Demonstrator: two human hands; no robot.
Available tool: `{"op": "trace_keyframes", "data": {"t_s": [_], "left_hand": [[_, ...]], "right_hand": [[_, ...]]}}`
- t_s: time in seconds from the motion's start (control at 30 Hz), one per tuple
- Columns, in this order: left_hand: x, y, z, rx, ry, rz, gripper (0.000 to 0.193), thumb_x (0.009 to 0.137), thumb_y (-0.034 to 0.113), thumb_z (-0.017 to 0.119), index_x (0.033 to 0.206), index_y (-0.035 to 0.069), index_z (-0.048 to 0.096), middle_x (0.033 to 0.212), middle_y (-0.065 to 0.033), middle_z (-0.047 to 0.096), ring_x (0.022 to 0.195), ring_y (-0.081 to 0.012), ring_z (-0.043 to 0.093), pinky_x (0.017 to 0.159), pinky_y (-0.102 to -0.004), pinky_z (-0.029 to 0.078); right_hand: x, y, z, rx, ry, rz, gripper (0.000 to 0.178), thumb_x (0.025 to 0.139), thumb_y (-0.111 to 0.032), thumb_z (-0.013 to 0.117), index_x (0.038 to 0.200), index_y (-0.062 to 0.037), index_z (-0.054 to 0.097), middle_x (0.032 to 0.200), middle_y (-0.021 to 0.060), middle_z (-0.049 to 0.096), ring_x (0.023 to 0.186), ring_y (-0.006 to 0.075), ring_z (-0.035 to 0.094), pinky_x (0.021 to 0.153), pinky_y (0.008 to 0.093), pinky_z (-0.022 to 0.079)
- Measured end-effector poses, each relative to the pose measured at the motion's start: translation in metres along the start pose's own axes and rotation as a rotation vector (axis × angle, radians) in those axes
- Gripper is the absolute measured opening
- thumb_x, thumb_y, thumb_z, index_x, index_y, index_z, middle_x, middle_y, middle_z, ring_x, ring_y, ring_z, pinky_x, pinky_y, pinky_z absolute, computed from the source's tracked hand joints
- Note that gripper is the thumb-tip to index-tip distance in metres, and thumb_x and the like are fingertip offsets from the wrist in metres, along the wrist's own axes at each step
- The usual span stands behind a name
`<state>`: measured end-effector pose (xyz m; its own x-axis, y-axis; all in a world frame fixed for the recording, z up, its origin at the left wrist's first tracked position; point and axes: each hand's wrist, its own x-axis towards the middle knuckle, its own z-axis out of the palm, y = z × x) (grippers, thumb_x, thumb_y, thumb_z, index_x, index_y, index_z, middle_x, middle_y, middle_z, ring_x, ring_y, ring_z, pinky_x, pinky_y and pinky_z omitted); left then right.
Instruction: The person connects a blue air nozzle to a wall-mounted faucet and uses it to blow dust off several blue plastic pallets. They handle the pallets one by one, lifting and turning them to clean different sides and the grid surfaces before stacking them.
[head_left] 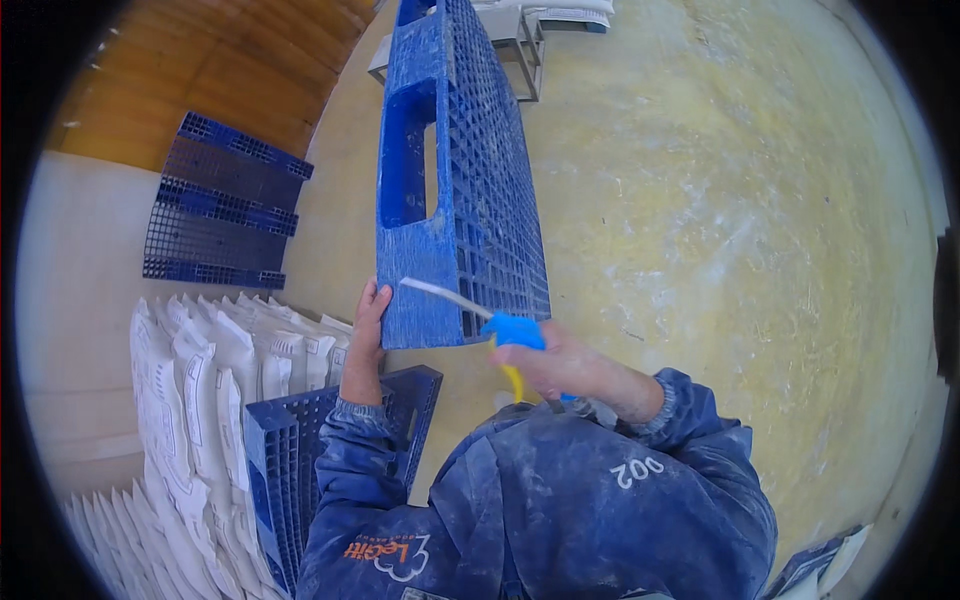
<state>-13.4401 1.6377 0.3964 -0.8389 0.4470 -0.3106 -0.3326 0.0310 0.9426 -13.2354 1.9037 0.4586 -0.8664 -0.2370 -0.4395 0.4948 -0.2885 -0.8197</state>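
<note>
A blue plastic pallet (418,280) stands on its edge in front of me, its grid face turned to the right. At its near left corner my left hand (368,318) grips the side, fingers bent against the plastic. My right hand (555,362) is closed around an air blow gun (516,331) with a blue body and a thin metal nozzle. That nozzle points left across the pallet's near end. A yellow hose (514,381) hangs below the gun, partly hidden by the hand. Whether the nozzle touches the pallet, I cannot tell.
White filled sacks (205,400) are stacked at the left. Beside them a second blue pallet (275,450) stands tilted near my left arm. Another pallet (225,205) leans at the far left wall. A metal table (518,50) stands behind the held pallet, on the yellowish floor (720,220).
</note>
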Motion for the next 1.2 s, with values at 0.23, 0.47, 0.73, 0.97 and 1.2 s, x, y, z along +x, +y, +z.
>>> {"op": "trace_keyframes", "data": {"t_s": [0.23, 0.47, 0.73, 0.97, 1.2], "left_hand": [[-0.042, -0.014, -0.008, 0.552, 0.561, 0.414, 0.034, 0.086, 0.014, 0.058, 0.117, 0.003, 0.048, 0.109, -0.0077, 0.054, 0.099, -0.0164, 0.053, 0.088, -0.0286, 0.042], [-0.242, -0.052, 0.044, -0.149, 0.046, 0.134, 0.033, 0.095, 0.026, 0.044, 0.120, 0.004, 0.045, 0.114, -0.0097, 0.051, 0.104, -0.0178, 0.051, 0.093, -0.0301, 0.040], [-0.389, -0.064, -0.017, -0.561, 0.076, 0.208, 0.032, 0.095, 0.037, 0.041, 0.102, 0.006, 0.046, 0.072, 0.0005, 0.046, 0.071, -0.0125, 0.050, 0.077, -0.0317, 0.046], [-0.529, -0.133, -0.080, -1.003, 0.645, 0.339, 0.026, 0.096, 0.031, 0.042, 0.076, 0.016, 0.037, 0.057, 0.0054, 0.028, 0.048, -0.0065, 0.031, 0.048, -0.0246, 0.034], [-0.613, -0.147, -0.161, -0.761, 0.948, 0.594, 0.021, 0.095, 0.027, 0.045, 0.080, 0.015, 0.037, 0.052, 0.0042, 0.026, 0.042, -0.0078, 0.029, 0.042, -0.0264, 0.033]], "right_hand": [[-0.003, -0.003, 0.044, -0.141, -0.246, -0.017, 0.033, 0.085, -0.039, 0.058, 0.085, -0.0058, 0.053, 0.053, -0.0002, 0.045, 0.042, 0.0085, 0.045, 0.039, 0.0256, 0.036], [0.023, -0.024, 0.159, -0.343, -0.219, -0.243, 0.035, 0.087, -0.037, 0.056, 0.080, -0.0032, 0.055, 0.052, 0.0008, 0.048, 0.041, 0.0087, 0.048, 0.038, 0.0254, 0.037], [0.058, 0.039, 0.416, -0.409, -0.551, -0.102, 0.043, 0.088, -0.046, 0.051, 0.088, -0.0040, 0.056, 0.049, -0.0012, 0.043, 0.039, 0.0117, 0.045, 0.041, 0.0261, 0.041], [0.149, 0.147, 0.527, -0.465, -0.628, 0.161, 0.066, 0.088, -0.063, 0.034, 0.110, -0.0024, 0.049, 0.075, 0.0079, 0.058, 0.065, 0.0191, 0.058, 0.060, 0.0322, 0.049], [0.342, 0.197, 0.508, -0.363, -0.173, 0.120, 0.080, 0.085, -0.066, 0.037, 0.132, -0.0012, 0.035, 0.099, 0.0154, 0.056, 0.080, 0.0245, 0.055, 0.076, 0.0402, 0.048]]}}
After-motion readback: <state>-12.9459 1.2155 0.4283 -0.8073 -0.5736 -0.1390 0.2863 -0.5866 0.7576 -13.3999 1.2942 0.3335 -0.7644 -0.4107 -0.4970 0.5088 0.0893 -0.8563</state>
